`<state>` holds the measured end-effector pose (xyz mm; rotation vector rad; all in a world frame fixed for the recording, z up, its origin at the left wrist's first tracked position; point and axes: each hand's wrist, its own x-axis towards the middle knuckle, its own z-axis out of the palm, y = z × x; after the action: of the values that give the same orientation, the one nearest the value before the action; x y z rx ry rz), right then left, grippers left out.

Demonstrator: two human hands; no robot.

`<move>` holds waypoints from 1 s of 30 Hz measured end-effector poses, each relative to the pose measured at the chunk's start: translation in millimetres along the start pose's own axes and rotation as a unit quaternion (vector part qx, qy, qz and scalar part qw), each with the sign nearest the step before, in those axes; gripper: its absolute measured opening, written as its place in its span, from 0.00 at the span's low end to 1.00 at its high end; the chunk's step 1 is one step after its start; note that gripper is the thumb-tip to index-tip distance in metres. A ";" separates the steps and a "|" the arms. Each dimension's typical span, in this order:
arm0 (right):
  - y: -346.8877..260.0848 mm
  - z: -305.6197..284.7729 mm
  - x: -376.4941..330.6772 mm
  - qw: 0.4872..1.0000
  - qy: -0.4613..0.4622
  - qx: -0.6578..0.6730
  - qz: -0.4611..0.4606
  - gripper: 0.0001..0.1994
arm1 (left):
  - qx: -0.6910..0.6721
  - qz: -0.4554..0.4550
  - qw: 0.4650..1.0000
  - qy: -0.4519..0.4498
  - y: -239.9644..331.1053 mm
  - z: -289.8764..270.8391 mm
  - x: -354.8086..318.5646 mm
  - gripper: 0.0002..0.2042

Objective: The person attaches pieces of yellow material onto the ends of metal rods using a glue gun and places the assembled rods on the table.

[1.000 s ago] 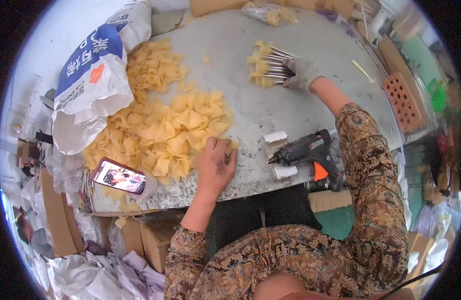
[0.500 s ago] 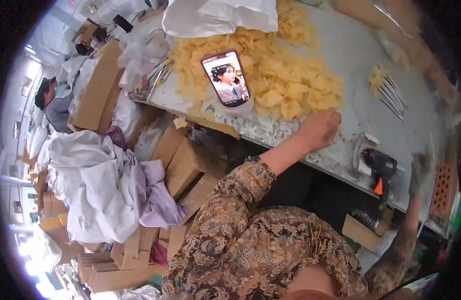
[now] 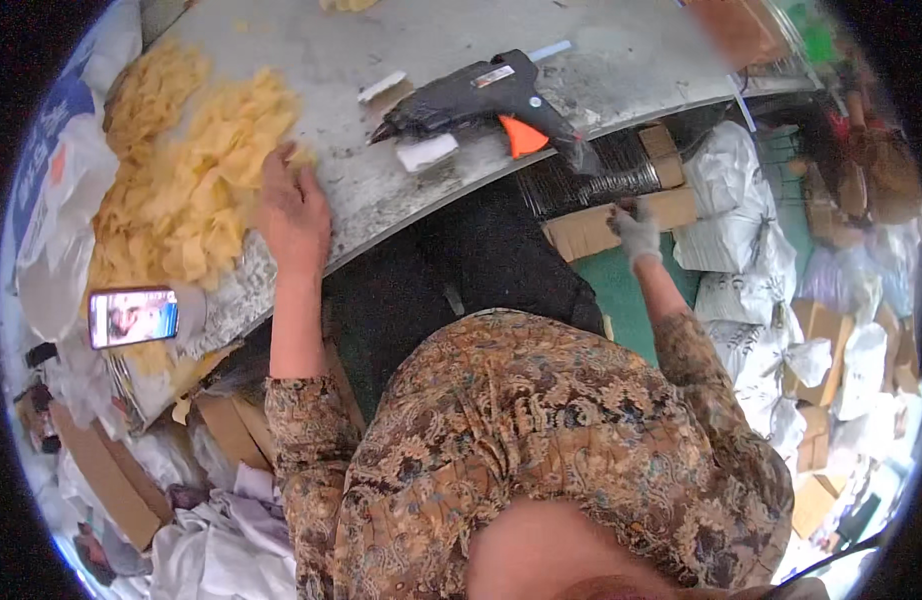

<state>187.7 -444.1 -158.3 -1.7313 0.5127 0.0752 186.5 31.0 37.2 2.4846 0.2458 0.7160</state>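
Observation:
My bare left hand (image 3: 296, 215) rests at the table's near edge, its fingers apart and the tips touching the rim of a pile of thin yellow fabric-like petals (image 3: 206, 190). No petal shows clearly in its grip. Down to the right, my right hand (image 3: 637, 232), in a pale glove with dark fingertips, is over the side of an open cardboard box (image 3: 591, 232). Thin dark wire-like stems (image 3: 601, 178) lie in that box. The fingers are blurred and small, so whether they hold a stem I cannot tell.
A black glue gun (image 3: 471, 98) with an orange trigger lies on the table (image 3: 381, 200) beside white scraps. At the left a phone (image 3: 133, 317) leans on a pale stand. White bags (image 3: 746, 230) are stacked at the right; cartons (image 3: 111, 455) and cloth (image 3: 226, 545) fill the lower left.
The view has swung to the right. My right hand, blurred near the table's right end before, is now down at the box; my left hand has gone from closed to fingers apart by the petals.

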 end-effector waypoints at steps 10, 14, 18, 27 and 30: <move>12.8 85.4 17.2 0.871 -0.096 -0.416 -0.243 0.11 | 0.091 -0.038 0.995 0.002 -37.0 4.5 -19.6 0.09; 34.1 75.2 38.8 0.857 -0.091 -0.455 -0.224 0.11 | -0.085 -0.072 0.992 0.058 -6.8 -1.5 -6.7 0.06; 35.9 84.1 47.0 0.853 -0.105 -0.461 -0.221 0.11 | -0.050 -0.093 0.990 0.090 0.6 -15.6 -6.2 0.06; 36.6 76.8 55.5 0.856 -0.093 -0.465 -0.206 0.10 | -0.092 -0.090 0.988 0.089 -9.2 -14.0 -1.4 0.08; 37.9 70.4 57.1 0.859 -0.087 -0.460 -0.206 0.10 | -0.102 -0.130 0.985 0.049 -6.8 -17.8 -3.1 0.06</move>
<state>240.8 -399.4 -228.0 -2.7071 -0.0890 0.1914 174.2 43.7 44.8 2.1743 0.4976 0.7158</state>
